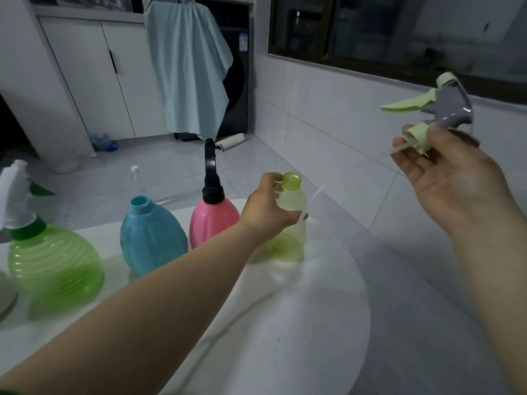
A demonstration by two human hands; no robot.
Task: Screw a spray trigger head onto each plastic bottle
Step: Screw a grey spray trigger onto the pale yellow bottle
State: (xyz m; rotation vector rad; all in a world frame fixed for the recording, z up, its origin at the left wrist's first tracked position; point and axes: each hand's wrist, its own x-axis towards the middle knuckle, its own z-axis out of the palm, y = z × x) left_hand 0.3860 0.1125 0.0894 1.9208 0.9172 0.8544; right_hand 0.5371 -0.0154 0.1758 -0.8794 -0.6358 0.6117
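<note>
My left hand (266,210) grips a yellow-green bottle (289,223) by its shoulder; the bottle stands on the white round table (285,323) with its neck uncapped. My right hand (453,172) holds a grey and light-green trigger head (439,109) up at the right, well above and to the right of that bottle. The head's thin clear dip tube (316,195) hangs down to the left, its end near the bottle's side. A blue bottle (152,238) stands uncapped. A pink bottle (214,218) carries a black trigger head. A round green bottle (54,260) carries a white and green head.
The bottles stand in a row across the table's far side. A grey round object (5,295) sits at the left edge. A clear bottle (139,181) and a roller (231,142) lie on the tiled floor behind. A tiled wall runs along the right.
</note>
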